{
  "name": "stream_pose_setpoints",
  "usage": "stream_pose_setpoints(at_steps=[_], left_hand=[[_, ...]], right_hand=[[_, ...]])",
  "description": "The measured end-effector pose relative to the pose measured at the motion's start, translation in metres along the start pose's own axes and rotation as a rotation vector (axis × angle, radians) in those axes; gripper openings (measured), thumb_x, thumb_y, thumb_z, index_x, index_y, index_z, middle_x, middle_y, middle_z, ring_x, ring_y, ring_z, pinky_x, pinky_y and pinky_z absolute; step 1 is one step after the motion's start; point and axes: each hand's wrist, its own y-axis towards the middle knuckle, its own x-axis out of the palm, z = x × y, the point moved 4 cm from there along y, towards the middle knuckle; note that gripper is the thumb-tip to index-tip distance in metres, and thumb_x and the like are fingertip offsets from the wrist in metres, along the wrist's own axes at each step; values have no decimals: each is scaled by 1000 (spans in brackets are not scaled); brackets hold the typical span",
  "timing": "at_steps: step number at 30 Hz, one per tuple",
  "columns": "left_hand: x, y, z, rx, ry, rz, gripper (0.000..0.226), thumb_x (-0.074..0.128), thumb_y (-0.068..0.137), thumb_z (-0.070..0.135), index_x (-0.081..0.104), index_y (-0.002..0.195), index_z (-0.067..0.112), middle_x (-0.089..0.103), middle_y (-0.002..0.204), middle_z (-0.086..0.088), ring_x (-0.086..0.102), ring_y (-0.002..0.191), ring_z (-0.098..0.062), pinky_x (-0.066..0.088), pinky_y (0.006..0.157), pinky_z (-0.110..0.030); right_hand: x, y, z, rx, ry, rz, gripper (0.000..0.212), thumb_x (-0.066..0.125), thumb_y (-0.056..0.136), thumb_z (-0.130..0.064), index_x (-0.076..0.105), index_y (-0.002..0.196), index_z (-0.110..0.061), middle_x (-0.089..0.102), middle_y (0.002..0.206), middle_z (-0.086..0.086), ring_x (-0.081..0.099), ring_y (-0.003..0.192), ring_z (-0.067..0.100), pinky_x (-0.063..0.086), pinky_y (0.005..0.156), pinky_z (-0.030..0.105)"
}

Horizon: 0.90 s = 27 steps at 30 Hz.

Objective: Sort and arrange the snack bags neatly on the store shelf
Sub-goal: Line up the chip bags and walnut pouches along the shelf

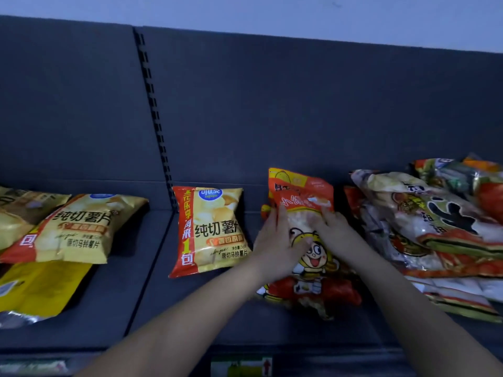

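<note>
An orange-red snack bag with a cartoon bee (313, 257) lies on the dark shelf (190, 308), right of centre. My left hand (275, 240) lies flat on the bag's left part with straight fingers. My right hand (337, 232) lies on the bag's right part, fingers extended toward its top. More of the same orange-red bags seem to lie under it. A yellow potato chip bag (212, 229) lies just to the left, apart from my hands.
A messy pile of large mixed snack bags (435, 235) fills the right end of the shelf. At the left lie more yellow chip bags (79, 229) and a plain yellow bag (38, 289). A slotted upright (155, 112) divides the dark back panel.
</note>
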Motion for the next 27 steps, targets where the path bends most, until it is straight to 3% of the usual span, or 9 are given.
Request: stream_pose_setpoints(at_steps=[2, 4, 8, 10, 12, 18, 21, 25, 27], left_hand=[[8, 2, -3, -19, -191, -90, 87, 45, 98, 40, -26, 146, 22, 5, 159, 3, 15, 144, -14, 18, 115, -25], [7, 3, -5, -48, -217, -94, 87, 44, 98, 39, -26, 146, 23, 9, 159, 3, 20, 143, -13, 22, 109, -20], [-7, -2, -17, -69, -158, -69, 88, 47, 91, 56, -15, 149, 33, 26, 156, 1, 37, 136, -17, 34, 110, -33], [-24, -15, -18, -5, -9, -52, 91, 47, 86, 66, -7, 151, 32, 27, 155, -1, 35, 137, -18, 32, 112, -37], [-49, -32, -22, 48, 284, 18, 85, 44, 92, 57, -2, 152, 22, 23, 156, -4, 28, 140, -21, 26, 112, -32], [-142, -95, -62, 27, 765, 246, 53, 44, 95, 47, 36, 139, 19, 43, 141, 0, 38, 130, -19, 22, 104, -30], [-178, -136, -98, -90, 879, 299, 42, 46, 94, 44, 46, 128, 19, 50, 130, 0, 44, 123, -21, 27, 101, -32], [-223, -200, -146, -219, 975, 332, 44, 50, 92, 39, 45, 131, 20, 47, 136, 0, 42, 127, -23, 25, 105, -34], [-250, -235, -170, -266, 990, 365, 46, 54, 90, 36, 46, 132, 19, 47, 136, -2, 43, 126, -26, 27, 105, -38]], right_hand=[[4, 3, 5, 24, -39, 25, 60, 36, 97, -47, 34, 141, -8, 34, 145, 19, 34, 131, 38, 32, 106, 46], [3, 5, 4, 14, -73, 37, 54, 37, 97, -45, 40, 136, -9, 39, 139, 21, 39, 125, 39, 36, 102, 46], [5, 5, -4, -35, -250, 72, 57, 32, 95, -51, 33, 141, -18, 30, 146, 17, 30, 132, 39, 30, 106, 52], [6, 1, -18, -118, -320, 175, 54, 37, 94, -48, 38, 138, -17, 31, 146, 14, 29, 134, 34, 30, 106, 52], [11, -6, -41, -255, -378, 214, 54, 41, 95, -45, 39, 139, -15, 31, 148, 12, 27, 137, 30, 28, 109, 48], [57, -39, -137, -650, -367, 84, 49, 56, 91, -32, 45, 135, -14, 46, 137, 2, 42, 126, 21, 34, 104, 38], [100, -54, -181, -773, -390, 35, 50, 58, 90, -30, 44, 136, -19, 47, 137, -2, 42, 127, 19, 32, 104, 32], [161, -69, -235, -954, -560, -25, 56, 58, 88, -31, 41, 140, -18, 46, 141, -3, 41, 131, 17, 32, 107, 33], [189, -80, -261, -1042, -610, -33, 57, 70, 79, -25, 52, 132, -12, 57, 131, 3, 53, 121, 23, 41, 99, 38]])
